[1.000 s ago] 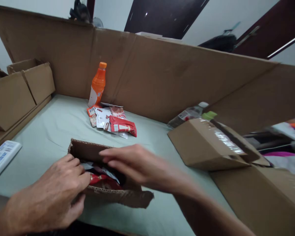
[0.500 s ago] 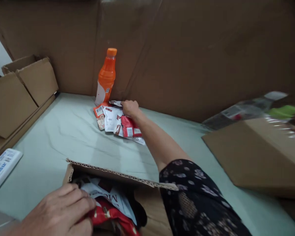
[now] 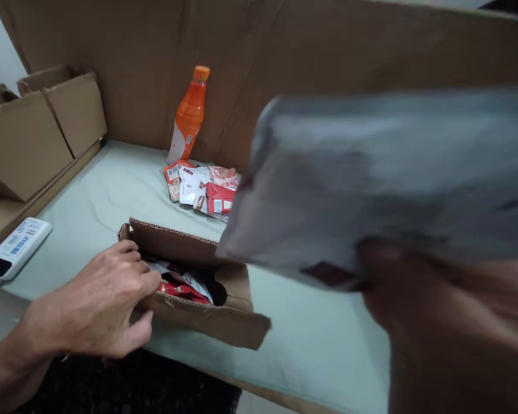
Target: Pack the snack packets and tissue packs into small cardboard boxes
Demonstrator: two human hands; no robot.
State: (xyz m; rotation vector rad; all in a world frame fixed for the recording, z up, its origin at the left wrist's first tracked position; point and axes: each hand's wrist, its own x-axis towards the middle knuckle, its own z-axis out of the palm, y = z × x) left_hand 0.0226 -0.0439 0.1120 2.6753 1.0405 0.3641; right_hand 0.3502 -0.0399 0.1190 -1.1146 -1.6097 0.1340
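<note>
My right hand (image 3: 418, 305), blurred at the right, grips a grey-white sachet (image 3: 371, 190) by its lower edge and holds it up close to the camera. My left hand (image 3: 90, 299) is at the left end of a small open cardboard box (image 3: 224, 325), its fingers curled over the wall and its thumb outside. Inside that box lie a red packet (image 3: 183, 291) and a white packet, partly hidden by the hand and the front wall. Farther back, a white sachet (image 3: 192, 183) and a red sachet (image 3: 219, 197) lie in a small pile with others.
An orange drink bottle (image 3: 190, 118) stands behind the pile, against a tall cardboard wall (image 3: 133, 75). Open cardboard boxes (image 3: 23, 138) are at the left edge. A white power bank (image 3: 19, 247) with a cable lies on the pale green cloth (image 3: 125, 178).
My right hand has come back from the pile and now holds a sachet near the camera. The view has shifted. My left hand stays at the box.
</note>
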